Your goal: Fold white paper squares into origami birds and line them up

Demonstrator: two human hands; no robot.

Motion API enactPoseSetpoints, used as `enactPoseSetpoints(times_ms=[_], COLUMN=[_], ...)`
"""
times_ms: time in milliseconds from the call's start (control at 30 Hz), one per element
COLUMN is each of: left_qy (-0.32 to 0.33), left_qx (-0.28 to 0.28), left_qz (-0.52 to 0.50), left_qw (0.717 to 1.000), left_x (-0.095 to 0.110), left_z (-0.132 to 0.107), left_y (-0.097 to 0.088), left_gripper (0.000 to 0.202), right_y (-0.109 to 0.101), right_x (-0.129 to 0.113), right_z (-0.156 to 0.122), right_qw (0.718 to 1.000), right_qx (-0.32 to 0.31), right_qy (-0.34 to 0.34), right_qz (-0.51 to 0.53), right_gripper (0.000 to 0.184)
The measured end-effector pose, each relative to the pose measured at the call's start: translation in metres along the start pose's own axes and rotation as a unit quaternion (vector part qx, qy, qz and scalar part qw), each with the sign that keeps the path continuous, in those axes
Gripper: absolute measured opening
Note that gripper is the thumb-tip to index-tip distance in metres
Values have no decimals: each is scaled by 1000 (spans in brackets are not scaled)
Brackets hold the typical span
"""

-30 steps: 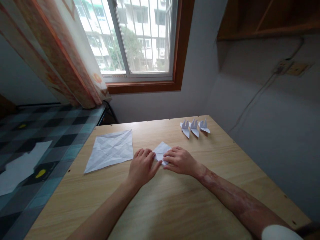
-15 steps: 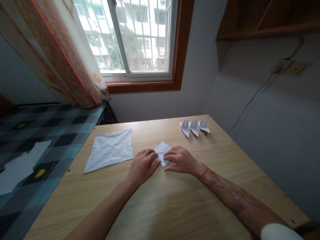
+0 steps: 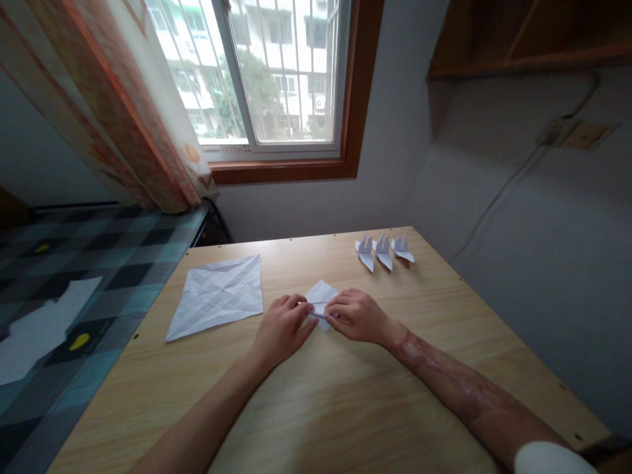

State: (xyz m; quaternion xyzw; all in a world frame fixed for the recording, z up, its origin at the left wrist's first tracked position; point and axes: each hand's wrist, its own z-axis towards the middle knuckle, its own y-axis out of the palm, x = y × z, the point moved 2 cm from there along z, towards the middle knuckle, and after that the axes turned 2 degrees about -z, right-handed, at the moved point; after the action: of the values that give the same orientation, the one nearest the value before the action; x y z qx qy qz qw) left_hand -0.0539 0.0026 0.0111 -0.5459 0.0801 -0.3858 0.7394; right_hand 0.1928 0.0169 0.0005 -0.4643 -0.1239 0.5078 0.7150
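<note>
Paper: small, wht, folded to diamond; on table nr mid, btwn both hands; near flap bowed up a bit.
L hand: thumb + fingers pinched on L side of flap.
R hand: fingertips pinched on R side of flap; back of hand up.
Sheet: wht, criss-cross creases, spread flat, table's L side; nr L hand, apart.
Birds: 3, wht, folded, in a row, far R part of table, beyond R hand.
Plaid cloth: L of table; wht scraps on it.
Window: beyond table, bars outside; curtain to L.
</note>
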Motion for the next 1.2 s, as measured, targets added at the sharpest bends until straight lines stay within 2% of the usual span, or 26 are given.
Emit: enactPoseSetpoints(times_ms=[200,333,533,767,967,1200], left_qy=[7,-16,-50,11,13,-5], left_qx=[2,-3,26,-8,-4,23], left_qz=[-14,-63,-111,-81,-49,16], left_qw=[1000,998,992,997,999,1000], left_x=[-2,-5,-9,-6,-1,-9], left_z=[2,2,0,1,1,-3], left_y=[-1,-1,2,2,0,3], left_gripper=[24,22,25,31,21,24], right_y=[3,4,9,9,6,0], right_x=[0,5,11,11,7,1], right_z=[-1,0,-2,-3,0,1], right_qw=[999,996,987,992,997,998], right_qx=[23,39,49,36,19,-22], right_qy=[38,78,134,114,72,47], right_qz=[15,38,78,49,-18,-42], right_gripper=[16,21,4,23,16,29])
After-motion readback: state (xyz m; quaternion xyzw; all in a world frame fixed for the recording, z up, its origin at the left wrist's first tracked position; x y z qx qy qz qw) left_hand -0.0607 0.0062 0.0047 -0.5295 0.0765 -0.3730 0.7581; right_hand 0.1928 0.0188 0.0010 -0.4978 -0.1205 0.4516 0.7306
